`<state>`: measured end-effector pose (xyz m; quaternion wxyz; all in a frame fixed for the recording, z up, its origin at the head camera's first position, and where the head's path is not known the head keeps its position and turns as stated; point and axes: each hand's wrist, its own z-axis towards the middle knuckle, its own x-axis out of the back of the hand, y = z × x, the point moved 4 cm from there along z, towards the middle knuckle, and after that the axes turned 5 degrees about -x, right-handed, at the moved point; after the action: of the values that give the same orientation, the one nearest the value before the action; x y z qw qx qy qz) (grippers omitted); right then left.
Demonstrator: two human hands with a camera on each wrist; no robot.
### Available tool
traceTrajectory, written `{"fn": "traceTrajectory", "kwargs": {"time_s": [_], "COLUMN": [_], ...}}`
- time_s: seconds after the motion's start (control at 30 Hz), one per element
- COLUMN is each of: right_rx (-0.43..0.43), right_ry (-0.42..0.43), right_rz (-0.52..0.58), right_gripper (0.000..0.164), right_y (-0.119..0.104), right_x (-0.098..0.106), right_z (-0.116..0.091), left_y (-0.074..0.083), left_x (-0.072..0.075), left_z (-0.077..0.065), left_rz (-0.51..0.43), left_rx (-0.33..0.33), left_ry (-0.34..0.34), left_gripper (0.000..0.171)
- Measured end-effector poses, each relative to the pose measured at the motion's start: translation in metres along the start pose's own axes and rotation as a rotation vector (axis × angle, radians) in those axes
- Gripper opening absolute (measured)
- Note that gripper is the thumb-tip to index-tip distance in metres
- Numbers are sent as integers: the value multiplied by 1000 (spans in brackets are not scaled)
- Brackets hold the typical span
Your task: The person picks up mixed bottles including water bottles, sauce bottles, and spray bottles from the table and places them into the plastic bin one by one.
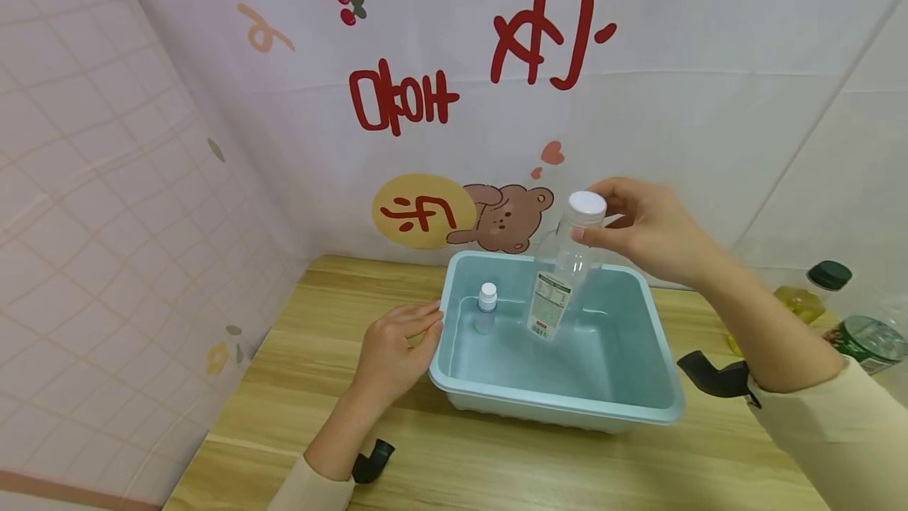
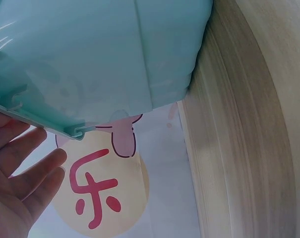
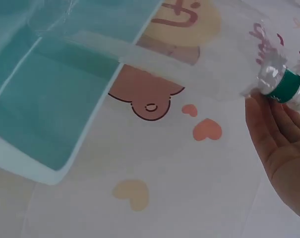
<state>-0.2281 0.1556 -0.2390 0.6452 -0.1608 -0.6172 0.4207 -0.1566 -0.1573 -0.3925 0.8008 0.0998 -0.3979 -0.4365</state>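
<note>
My right hand (image 1: 649,231) pinches the neck of a large clear plastic bottle (image 1: 571,259) just under its white cap, fingers behind and thumb in front. The bottle tilts over the light blue basin (image 1: 539,395), its labelled lower part inside; whether its base touches the floor cannot be told. In the right wrist view a green band (image 3: 288,85) shows at the neck. A small bottle with a white cap (image 1: 488,294) stands in the basin's left part. My left hand (image 1: 397,345) touches the basin's left rim; its loosely extended fingers (image 2: 38,176) show beside the rim underneath.
On the wooden table (image 1: 312,361), right of the basin, stand an oil bottle with a dark green cap (image 1: 830,275) and another bottle with a green label (image 1: 868,341), partly behind my right forearm. A printed cloth wall (image 1: 674,124) rises behind the basin.
</note>
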Motion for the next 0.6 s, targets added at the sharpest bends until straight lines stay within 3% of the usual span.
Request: {"fn": "traceTrajectory", "kwargs": {"time_s": [0.3,0.6], "right_rx": [-9,-4], "right_ry": [-175,-208], "right_rz": [-22,-21], "right_gripper": [37,35], "right_y": [10,18], "right_x": [-25,-42], "right_z": [1,6], "left_y": [0,1], "left_x": [0,1], "left_z": [-1,-1], "left_rz": [9,11], "left_rx": [-12,-1], "left_ry": [2,-9], "left_gripper": [21,21]}}
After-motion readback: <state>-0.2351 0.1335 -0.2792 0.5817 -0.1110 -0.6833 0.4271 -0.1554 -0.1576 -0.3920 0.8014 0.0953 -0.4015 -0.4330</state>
